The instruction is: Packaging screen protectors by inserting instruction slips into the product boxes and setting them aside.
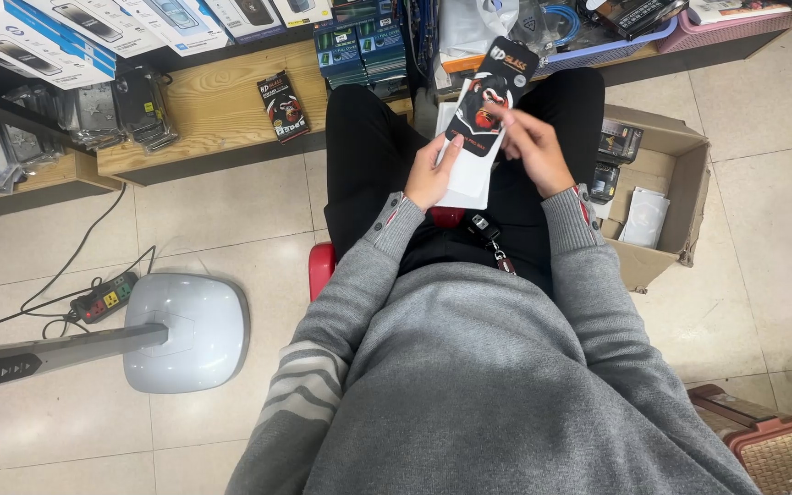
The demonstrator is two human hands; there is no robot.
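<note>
I sit on a red stool (321, 268) in black trousers and a grey sweater. My left hand (432, 172) holds a stack of flat packets over my lap: a white sleeve (469, 183) underneath and a black packet (489, 101) with a red and white picture on top. My right hand (532, 147) grips the black packet's right edge, thumb and fingers pinched on it. Keys on a strap (490, 240) hang at my waist.
An open cardboard box (680, 174) with small packets stands on the floor at my right. A wooden shelf (222, 110) ahead carries a similar black packet (283, 105) and clear cases. A fan base (190, 332) and a power strip (103, 298) lie at left, a woven stool (772, 449) at lower right.
</note>
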